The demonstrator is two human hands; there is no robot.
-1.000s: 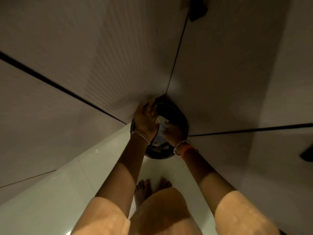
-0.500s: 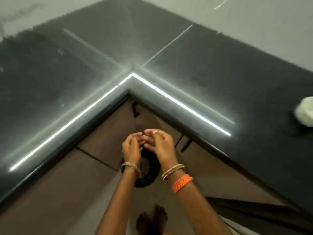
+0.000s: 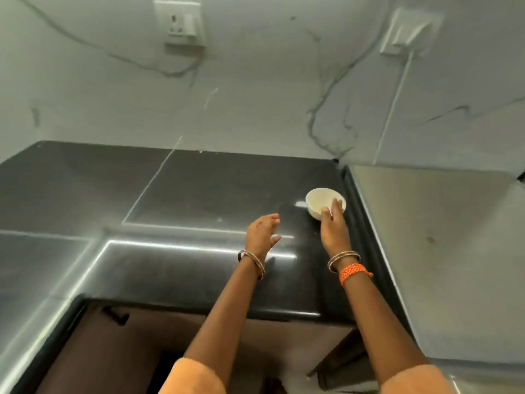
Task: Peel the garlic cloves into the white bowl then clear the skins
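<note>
Right hand (image 3: 333, 227) fingers straight on white bowl (image 3: 318, 199) | left hand (image 3: 261, 233) relaxed | black counter (image 3: 199, 194), marbled wall (image 3: 255, 95)

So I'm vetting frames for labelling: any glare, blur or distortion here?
Head view: bright glare streaks on the glossy black stone countertop; wide-angle bending at the edges; slight motion blur on the left hand; small round white bowl looks washed out.

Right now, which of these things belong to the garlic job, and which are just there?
Part of the job:
white bowl
right hand, reaching to the bowl's near rim
left hand, open above the counter

Just there:
black counter
wall socket
second wall plate with its cord
</note>
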